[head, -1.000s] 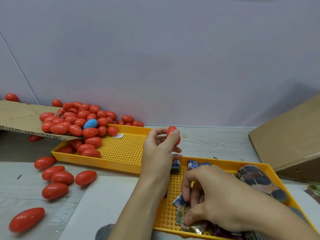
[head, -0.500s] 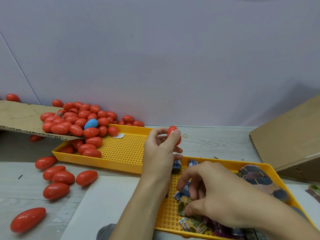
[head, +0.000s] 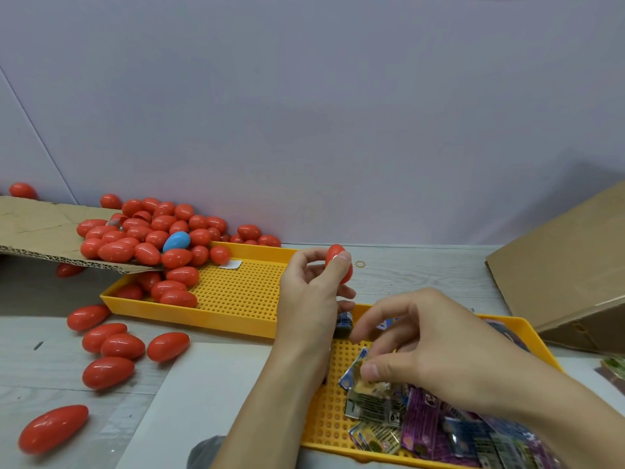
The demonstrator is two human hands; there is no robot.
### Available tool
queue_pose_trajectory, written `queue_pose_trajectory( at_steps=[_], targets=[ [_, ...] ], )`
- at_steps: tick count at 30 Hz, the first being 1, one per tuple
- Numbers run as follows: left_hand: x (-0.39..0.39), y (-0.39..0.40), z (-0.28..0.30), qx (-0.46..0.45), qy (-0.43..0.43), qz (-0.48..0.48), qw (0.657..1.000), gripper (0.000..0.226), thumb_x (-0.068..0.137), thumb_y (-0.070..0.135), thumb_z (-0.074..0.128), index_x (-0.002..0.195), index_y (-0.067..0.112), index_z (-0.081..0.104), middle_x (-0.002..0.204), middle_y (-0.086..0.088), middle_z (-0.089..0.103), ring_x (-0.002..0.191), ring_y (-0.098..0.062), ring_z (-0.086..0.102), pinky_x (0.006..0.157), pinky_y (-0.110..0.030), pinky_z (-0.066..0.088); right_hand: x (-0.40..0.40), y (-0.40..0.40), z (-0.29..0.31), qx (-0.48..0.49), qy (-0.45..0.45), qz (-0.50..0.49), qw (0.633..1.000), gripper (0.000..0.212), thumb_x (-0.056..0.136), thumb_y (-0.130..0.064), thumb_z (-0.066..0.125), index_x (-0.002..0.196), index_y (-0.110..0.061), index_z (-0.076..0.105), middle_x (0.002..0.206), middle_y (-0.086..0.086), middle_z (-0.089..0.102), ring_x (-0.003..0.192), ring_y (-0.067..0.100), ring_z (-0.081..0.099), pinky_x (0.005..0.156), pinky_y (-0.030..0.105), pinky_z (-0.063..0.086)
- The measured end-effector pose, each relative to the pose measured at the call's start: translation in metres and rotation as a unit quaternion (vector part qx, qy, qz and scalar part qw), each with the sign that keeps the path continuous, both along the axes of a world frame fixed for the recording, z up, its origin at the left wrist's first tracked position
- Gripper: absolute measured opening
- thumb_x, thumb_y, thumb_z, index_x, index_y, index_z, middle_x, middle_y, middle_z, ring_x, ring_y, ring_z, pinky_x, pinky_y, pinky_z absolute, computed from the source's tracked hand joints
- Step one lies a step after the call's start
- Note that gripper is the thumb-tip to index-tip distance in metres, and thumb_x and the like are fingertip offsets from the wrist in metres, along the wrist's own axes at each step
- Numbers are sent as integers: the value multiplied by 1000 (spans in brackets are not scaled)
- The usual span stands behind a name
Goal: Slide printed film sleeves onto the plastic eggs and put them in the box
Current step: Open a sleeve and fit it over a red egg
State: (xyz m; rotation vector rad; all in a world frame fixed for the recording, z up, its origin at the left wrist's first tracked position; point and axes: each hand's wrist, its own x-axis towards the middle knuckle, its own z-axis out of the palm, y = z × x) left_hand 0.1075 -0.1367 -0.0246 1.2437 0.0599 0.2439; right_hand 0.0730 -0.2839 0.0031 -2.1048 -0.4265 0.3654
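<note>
Left hand [head: 313, 292] grips red egg [head: 335, 257], mostly hidden, right hand [head: 436, 346] pinches film sleeve [head: 367, 390], print blurry

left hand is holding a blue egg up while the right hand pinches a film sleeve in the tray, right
Not quite. The egg that the left hand holds up is red, not blue, as the head view shows; the only blue egg lies in the pile at the left. The rest stands: the right hand pinches a film sleeve over the tray.
</note>
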Motion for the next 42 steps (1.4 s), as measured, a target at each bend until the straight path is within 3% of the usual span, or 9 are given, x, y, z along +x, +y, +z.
queue_pose_trajectory(
  at_steps=[3,7,10,16,20,23,32,37,42],
  targets=[
    [0,0,0,-5,1,-5,1000,9,89,22,71,90,17,63,75,0,61,58,-13,59,53,-27,49,3,-4,-2,25,-14,-15,999,35,78,-19,83,93,-47,68,81,-12,75,64,6,69,63,18,54],
    [2,-1,-2,-12,-7,-20,1000,12,86,20,70,86,14,60,72,0,59,59,-17,60,54,-27,51,7,-9,-7,68,-29,-68,995,44,78,-12,81,99,-48,67,95,-12,73,72,20,73,71,33,58],
    [1,-1,-2,-27,-24,-29,999,9,84,13,58,87,5,53,67,-2,60,60,-21,63,55,-30,52,11,-13,-12,125,-39,-132,983,51,76,-12,82,108,-47,64,99,-9,72,73,17,74,68,29,51],
    [-6,-4,2,78,-21,-55,995,16,68,20,55,83,15,57,59,0,50,43,-15,44,49,-29,40,21,-20,-20,229,-69,-247,939,46,74,-6,83,109,-29,63,80,-3,74,66,8,71,60,17,49],
    [-12,-8,2,212,-39,-105,971,19,75,37,79,76,19,70,54,11,55,43,-4,49,47,-23,44,21,-19,-21,250,-83,-238,935,48,72,-11,83,112,-29,61,84,-2,74,72,12,74,60,16,52],
    [-13,-10,2,255,-66,-107,959,12,84,31,78,76,25,72,58,16,63,47,0,56,48,-12,43,21,-19,-21,254,-101,-218,937,45,76,-9,81,112,-28,62,86,-1,74,77,15,74,64,19,56],
    [-14,-11,3,253,-50,-109,960,16,90,16,69,75,15,74,60,13,59,50,-3,53,50,-19,47,22,-18,-23,230,-104,-198,947,7,82,-26,74,87,-25,79,87,-8,77,83,2,70,67,19,52],
    [-16,-12,4,248,-42,-120,961,14,89,16,69,76,14,74,59,12,58,50,-4,53,53,-24,50,22,-19,-24,232,-123,-214,941,5,82,-28,74,80,-26,78,80,-6,75,76,3,69,70,23,49],
    [-17,-12,6,249,-53,-128,959,15,87,22,75,73,16,73,62,13,63,50,-1,57,53,-16,49,24,-19,-24,256,-134,-232,929,7,84,-26,73,80,-22,77,72,-4,72,67,5,65,64,21,48]
  ],
)
